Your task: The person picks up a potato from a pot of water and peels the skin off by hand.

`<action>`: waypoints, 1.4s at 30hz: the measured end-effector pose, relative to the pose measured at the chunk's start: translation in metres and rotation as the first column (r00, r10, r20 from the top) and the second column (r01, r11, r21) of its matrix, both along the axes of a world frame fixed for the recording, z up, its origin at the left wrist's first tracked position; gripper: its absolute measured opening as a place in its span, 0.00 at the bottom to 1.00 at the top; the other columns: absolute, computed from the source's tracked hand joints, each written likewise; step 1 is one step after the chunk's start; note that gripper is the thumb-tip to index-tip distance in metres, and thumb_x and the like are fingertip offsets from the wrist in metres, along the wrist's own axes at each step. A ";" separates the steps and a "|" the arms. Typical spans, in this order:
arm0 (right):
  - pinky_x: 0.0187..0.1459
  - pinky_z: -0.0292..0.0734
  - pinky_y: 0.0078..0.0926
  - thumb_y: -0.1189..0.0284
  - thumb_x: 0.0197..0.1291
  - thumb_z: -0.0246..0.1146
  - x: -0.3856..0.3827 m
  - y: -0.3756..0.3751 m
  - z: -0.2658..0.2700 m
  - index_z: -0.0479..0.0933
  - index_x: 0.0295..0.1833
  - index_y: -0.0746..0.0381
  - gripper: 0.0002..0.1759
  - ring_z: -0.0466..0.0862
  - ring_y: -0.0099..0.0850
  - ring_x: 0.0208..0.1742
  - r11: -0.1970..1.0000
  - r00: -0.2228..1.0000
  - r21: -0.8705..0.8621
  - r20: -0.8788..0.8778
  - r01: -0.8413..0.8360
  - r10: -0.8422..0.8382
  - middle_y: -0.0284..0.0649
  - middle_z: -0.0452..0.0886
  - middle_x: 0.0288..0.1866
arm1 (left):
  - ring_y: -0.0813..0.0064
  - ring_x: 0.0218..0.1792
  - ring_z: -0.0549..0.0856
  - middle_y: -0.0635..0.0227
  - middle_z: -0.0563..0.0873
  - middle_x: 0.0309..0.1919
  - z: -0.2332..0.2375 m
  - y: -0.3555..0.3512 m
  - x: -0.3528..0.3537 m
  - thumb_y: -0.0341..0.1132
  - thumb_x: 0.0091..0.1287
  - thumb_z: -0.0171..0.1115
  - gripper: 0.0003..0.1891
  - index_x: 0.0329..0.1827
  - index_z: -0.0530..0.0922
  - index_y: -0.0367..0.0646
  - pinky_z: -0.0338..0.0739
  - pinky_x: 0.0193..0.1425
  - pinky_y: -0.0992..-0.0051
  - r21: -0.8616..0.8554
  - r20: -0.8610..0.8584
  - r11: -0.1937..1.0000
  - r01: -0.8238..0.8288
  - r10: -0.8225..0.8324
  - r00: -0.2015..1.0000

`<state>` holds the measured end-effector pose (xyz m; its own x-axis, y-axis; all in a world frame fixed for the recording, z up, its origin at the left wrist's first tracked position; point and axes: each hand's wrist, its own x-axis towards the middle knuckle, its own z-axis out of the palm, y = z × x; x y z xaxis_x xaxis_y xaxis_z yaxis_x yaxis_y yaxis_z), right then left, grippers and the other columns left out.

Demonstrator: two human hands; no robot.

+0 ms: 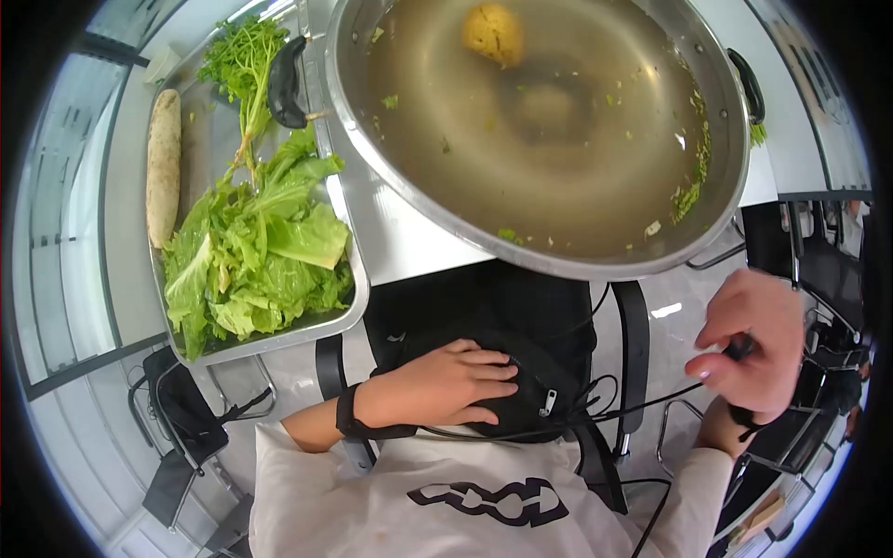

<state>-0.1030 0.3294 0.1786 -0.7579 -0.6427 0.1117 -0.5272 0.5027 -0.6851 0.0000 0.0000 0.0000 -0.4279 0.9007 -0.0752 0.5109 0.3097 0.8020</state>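
Note:
My left hand [445, 384] lies flat and open, palm down, on a black bag [532, 395] with a silver zipper pull in my lap. My right hand [755, 339] is raised at the right, below the basin's rim, with its fingers curled in. A small dark piece shows between thumb and fingers; I cannot tell what it is. A thin black cable [642, 406] runs from the bag towards this hand. In front of me, a large metal basin [595, 270] holds cloudy water with green scraps. A yellowish-brown potato [494, 34] sits at its far side.
Left of the basin, a metal tray [270, 344] holds leafy lettuce [265, 260], a bunch of leafy green stalks [249, 79] and a long white radish [165, 167]. The basin's black handle [287, 84] overhangs the tray. Chairs [177, 418] stand on both sides.

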 end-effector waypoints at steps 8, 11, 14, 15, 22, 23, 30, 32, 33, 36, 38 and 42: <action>0.27 0.67 0.19 0.68 0.47 0.77 -0.097 -0.028 0.062 0.82 0.52 0.63 0.25 0.77 0.22 0.30 0.967 0.997 0.245 -0.030 -0.066 0.076 0.36 0.81 0.39 | 0.58 0.69 0.81 0.55 0.83 0.67 0.065 -0.013 -0.013 0.35 0.74 0.66 0.20 0.66 0.81 0.41 0.77 0.72 0.61 0.031 0.032 0.957 -0.287 0.286 0.958; 0.30 0.71 0.20 0.69 0.50 0.76 -0.137 -0.027 0.068 0.80 0.60 0.62 0.29 0.80 0.24 0.32 0.914 0.988 0.374 0.058 -0.155 0.143 0.37 0.82 0.44 | 0.57 0.64 0.85 0.55 0.85 0.64 0.128 -0.040 -0.027 0.26 0.72 0.64 0.16 0.62 0.83 0.39 0.82 0.67 0.62 -0.015 0.211 0.898 -0.440 0.433 0.876; 0.35 0.76 0.25 0.69 0.52 0.76 -0.176 -0.029 0.068 0.77 0.66 0.60 0.34 0.82 0.26 0.35 0.845 0.967 0.475 0.173 -0.246 0.185 0.38 0.82 0.48 | 0.56 0.56 0.89 0.55 0.88 0.60 0.165 -0.049 -0.039 0.21 0.68 0.63 0.15 0.56 0.85 0.38 0.84 0.61 0.62 0.093 0.126 0.822 -0.562 0.550 0.825; 0.36 0.77 0.26 0.68 0.51 0.76 -0.186 -0.030 0.064 0.76 0.67 0.59 0.35 0.83 0.27 0.36 0.822 0.961 0.500 0.175 -0.273 0.212 0.39 0.82 0.49 | 0.56 0.54 0.91 0.55 0.89 0.59 0.175 -0.049 -0.043 0.19 0.66 0.63 0.14 0.54 0.85 0.37 0.85 0.60 0.62 0.160 0.057 0.792 -0.589 0.588 0.807; 0.47 0.81 0.36 0.67 0.52 0.76 -0.229 -0.071 0.053 0.66 0.78 0.57 0.47 0.85 0.36 0.42 0.684 0.929 0.636 0.167 -0.357 0.330 0.43 0.81 0.55 | 0.63 0.51 0.89 0.60 0.90 0.54 0.204 -0.038 -0.154 0.19 0.59 0.69 0.17 0.53 0.85 0.37 0.83 0.56 0.67 0.074 -0.349 0.732 -0.677 0.655 0.670; 0.48 0.81 0.36 0.66 0.52 0.76 -0.236 -0.075 0.043 0.64 0.80 0.57 0.48 0.85 0.36 0.43 0.701 0.916 0.604 0.139 -0.380 0.376 0.44 0.81 0.56 | 0.62 0.54 0.88 0.60 0.88 0.56 0.205 -0.032 -0.174 0.21 0.60 0.70 0.19 0.56 0.83 0.37 0.82 0.58 0.66 0.024 -0.347 0.742 -0.670 0.635 0.690; 0.51 0.82 0.39 0.63 0.54 0.75 -0.267 -0.119 0.026 0.64 0.80 0.62 0.49 0.86 0.43 0.47 0.610 0.865 0.650 0.156 -0.453 0.477 0.49 0.81 0.61 | 0.53 0.66 0.79 0.55 0.76 0.69 0.167 -0.011 -0.267 0.28 0.62 0.71 0.32 0.71 0.73 0.39 0.79 0.68 0.62 -0.222 -0.486 0.865 -0.449 0.301 0.821; 0.52 0.82 0.39 0.62 0.55 0.75 -0.273 -0.127 0.029 0.67 0.78 0.63 0.46 0.86 0.44 0.48 0.533 0.858 0.702 0.229 -0.473 0.461 0.49 0.82 0.59 | 0.51 0.66 0.79 0.54 0.76 0.68 0.157 -0.011 -0.280 0.28 0.61 0.72 0.33 0.71 0.72 0.39 0.78 0.68 0.60 -0.278 -0.425 0.858 -0.432 0.293 0.856; 0.52 0.82 0.40 0.62 0.55 0.75 -0.274 -0.130 0.030 0.69 0.76 0.63 0.44 0.86 0.45 0.48 0.503 0.852 0.720 0.239 -0.478 0.466 0.49 0.83 0.57 | 0.50 0.66 0.79 0.54 0.75 0.68 0.154 -0.009 -0.284 0.28 0.61 0.72 0.33 0.72 0.72 0.39 0.77 0.69 0.60 -0.302 -0.390 0.855 -0.421 0.292 0.873; 0.52 0.82 0.41 0.60 0.55 0.76 -0.277 -0.130 0.031 0.72 0.71 0.65 0.40 0.86 0.47 0.49 0.448 0.841 0.768 0.211 -0.458 0.498 0.49 0.83 0.55 | 0.49 0.63 0.81 0.53 0.77 0.64 0.156 -0.003 -0.292 0.28 0.62 0.71 0.33 0.72 0.72 0.38 0.79 0.65 0.59 -0.351 -0.316 0.830 -0.434 0.331 0.889; 0.51 0.81 0.42 0.59 0.56 0.76 -0.275 -0.130 0.031 0.74 0.68 0.66 0.38 0.86 0.48 0.49 0.442 0.848 0.787 0.184 -0.430 0.497 0.50 0.84 0.53 | 0.49 0.59 0.83 0.53 0.79 0.60 0.152 -0.003 -0.297 0.29 0.63 0.71 0.31 0.71 0.72 0.37 0.80 0.63 0.58 -0.321 -0.316 0.845 -0.428 0.330 0.889; 0.48 0.80 0.44 0.58 0.58 0.75 -0.272 -0.125 0.031 0.75 0.63 0.67 0.33 0.85 0.49 0.48 0.501 0.860 0.760 0.144 -0.413 0.490 0.52 0.84 0.45 | 0.58 0.50 0.87 0.55 0.83 0.54 0.155 -0.005 -0.307 0.35 0.73 0.66 0.25 0.71 0.74 0.36 0.82 0.57 0.61 -0.284 -0.164 0.873 -0.396 0.363 0.917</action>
<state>-0.3752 0.2039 0.2095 -0.3525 -0.7730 -0.5275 -0.8666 0.4824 -0.1278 -0.3073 -0.0049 0.1548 -0.7521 0.6070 -0.2566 0.3784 0.7166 0.5859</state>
